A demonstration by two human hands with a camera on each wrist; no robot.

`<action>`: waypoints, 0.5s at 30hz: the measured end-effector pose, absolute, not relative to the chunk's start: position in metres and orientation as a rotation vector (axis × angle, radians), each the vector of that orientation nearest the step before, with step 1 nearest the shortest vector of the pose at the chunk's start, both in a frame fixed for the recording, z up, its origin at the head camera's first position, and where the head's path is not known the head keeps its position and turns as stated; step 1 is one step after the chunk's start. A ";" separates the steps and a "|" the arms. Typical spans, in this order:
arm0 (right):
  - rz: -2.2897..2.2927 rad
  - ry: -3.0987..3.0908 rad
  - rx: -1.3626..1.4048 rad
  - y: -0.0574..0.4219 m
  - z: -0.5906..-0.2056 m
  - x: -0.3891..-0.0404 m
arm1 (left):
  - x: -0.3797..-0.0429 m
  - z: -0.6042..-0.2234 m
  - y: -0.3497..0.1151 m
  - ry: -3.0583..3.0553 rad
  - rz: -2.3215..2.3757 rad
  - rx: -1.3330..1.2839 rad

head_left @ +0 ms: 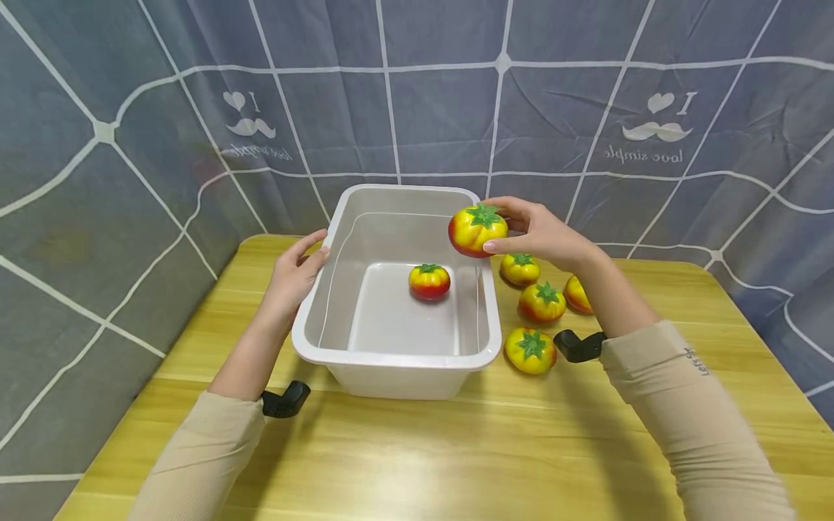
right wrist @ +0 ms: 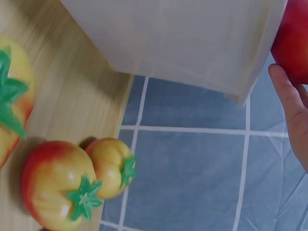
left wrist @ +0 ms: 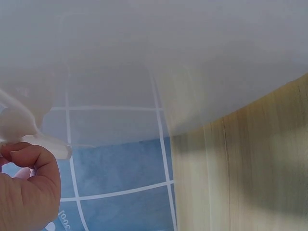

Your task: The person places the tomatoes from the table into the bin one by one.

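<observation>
A pale grey plastic tub (head_left: pixel 391 359) stands on the wooden table. On its left rim rests my left hand (head_left: pixel 295 276), fingers and thumb at the edge; the left wrist view has the thumb beside the rim. My right hand (head_left: pixel 537 230) holds a red and yellow toy tomato (head_left: pixel 478 230) with a green leafy top, over the tub's right rim. In the right wrist view only the red underside of that tomato (right wrist: pixel 293 43) shows, with fingertips against it. Another toy tomato (head_left: pixel 429 282) lies on the tub floor.
Several more toy tomatoes, one nearest the front (head_left: pixel 531 351), lie on the table (head_left: pixel 404 456) right of the tub, partly under my right forearm. A blue-grey curtain (head_left: pixel 443 123) with white lines hangs behind the table and along its left side.
</observation>
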State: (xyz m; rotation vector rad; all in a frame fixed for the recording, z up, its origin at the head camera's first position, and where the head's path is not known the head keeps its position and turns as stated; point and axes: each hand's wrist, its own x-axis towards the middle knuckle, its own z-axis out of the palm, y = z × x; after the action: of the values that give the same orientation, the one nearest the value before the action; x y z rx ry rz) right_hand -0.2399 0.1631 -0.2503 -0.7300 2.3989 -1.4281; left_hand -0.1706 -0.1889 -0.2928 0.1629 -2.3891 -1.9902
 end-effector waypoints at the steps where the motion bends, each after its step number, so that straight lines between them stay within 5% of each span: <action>1: -1.435 2.394 -0.732 0.161 -0.251 -0.239 | -0.171 -0.294 -0.189 -2.387 -1.995 0.163; 15: -1.418 2.384 -0.804 0.144 -0.258 -0.240 | -0.169 -0.295 -0.190 -2.360 -2.018 0.145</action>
State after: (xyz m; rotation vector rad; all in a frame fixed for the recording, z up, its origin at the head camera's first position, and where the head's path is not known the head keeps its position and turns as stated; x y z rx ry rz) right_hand -0.2404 0.1442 -0.2583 -0.8041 2.3838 -1.4185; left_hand -0.1695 -0.1897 -0.2948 0.1449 -2.3600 -2.0178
